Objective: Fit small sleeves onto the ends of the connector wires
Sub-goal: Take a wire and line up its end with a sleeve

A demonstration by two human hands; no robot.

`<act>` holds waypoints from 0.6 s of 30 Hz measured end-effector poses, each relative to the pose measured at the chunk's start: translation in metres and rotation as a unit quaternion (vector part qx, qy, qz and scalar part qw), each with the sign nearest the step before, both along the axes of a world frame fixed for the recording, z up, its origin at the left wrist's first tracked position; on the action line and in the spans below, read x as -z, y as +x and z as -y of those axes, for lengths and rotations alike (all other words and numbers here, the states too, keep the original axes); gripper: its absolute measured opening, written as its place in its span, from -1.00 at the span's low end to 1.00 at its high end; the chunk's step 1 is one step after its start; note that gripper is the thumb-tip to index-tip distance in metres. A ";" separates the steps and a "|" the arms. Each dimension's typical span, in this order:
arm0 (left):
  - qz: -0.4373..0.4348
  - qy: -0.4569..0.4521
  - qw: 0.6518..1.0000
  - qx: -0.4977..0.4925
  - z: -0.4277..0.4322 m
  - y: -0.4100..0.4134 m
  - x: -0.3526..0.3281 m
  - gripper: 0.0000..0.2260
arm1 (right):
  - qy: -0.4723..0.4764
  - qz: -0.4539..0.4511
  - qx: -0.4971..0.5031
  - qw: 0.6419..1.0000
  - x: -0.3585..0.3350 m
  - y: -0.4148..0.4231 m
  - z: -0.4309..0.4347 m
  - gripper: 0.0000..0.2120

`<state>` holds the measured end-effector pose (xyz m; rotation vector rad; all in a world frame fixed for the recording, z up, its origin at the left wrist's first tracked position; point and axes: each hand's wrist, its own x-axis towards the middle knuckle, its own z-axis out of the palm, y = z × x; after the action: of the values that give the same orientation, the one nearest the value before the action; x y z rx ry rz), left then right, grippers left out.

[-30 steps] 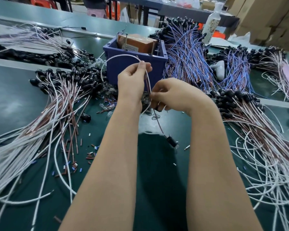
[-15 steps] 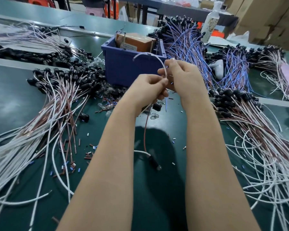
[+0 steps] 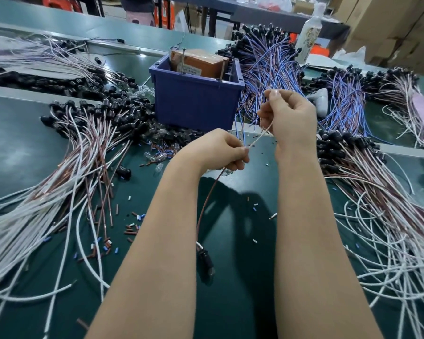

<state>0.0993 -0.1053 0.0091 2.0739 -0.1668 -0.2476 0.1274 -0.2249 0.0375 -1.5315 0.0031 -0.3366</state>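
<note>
On the green bench (image 3: 15,148), heaped wire bundles (image 3: 59,192) flanked a blue bin (image 3: 194,104), cartons (image 3: 389,33) stacked behind; the left hand (image 3: 216,152) and right hand (image 3: 291,118) each pinched one wire (image 3: 258,137).

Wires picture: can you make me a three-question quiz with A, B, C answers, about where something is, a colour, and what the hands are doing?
1. Where is the bin?
A) beyond the hands
B) on the floor
C) under the left arm

2. What colour is the connector at the lower end of the held wire?
A) yellow
B) black
C) pink

3. What are the hands doing?
A) lying flat
B) holding a spoon
C) pinching one wire

Answers:
1 A, the bin stands on the table past both hands.
2 B, it looks black against the green table.
3 C, the left hand and right hand both pinch the wire.
</note>
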 end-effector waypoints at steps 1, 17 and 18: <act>0.011 -0.009 1.000 -0.016 -0.001 0.001 0.001 -0.78 | -0.034 -0.006 -0.002 0.999 0.001 0.000 0.001 -0.78; 0.113 -0.054 0.977 -0.171 -0.007 0.006 -0.006 -0.81 | -0.160 -0.001 -0.026 0.987 0.008 0.000 -0.011 -0.86; 0.116 -0.045 0.975 -0.183 -0.009 0.006 -0.005 -0.81 | -0.138 -0.005 -0.015 0.990 0.008 0.001 -0.011 -0.85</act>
<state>0.1058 -0.0966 0.0146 1.9954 0.0655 0.2240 0.1279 -0.2139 0.0300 -1.8057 -0.0596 -0.3147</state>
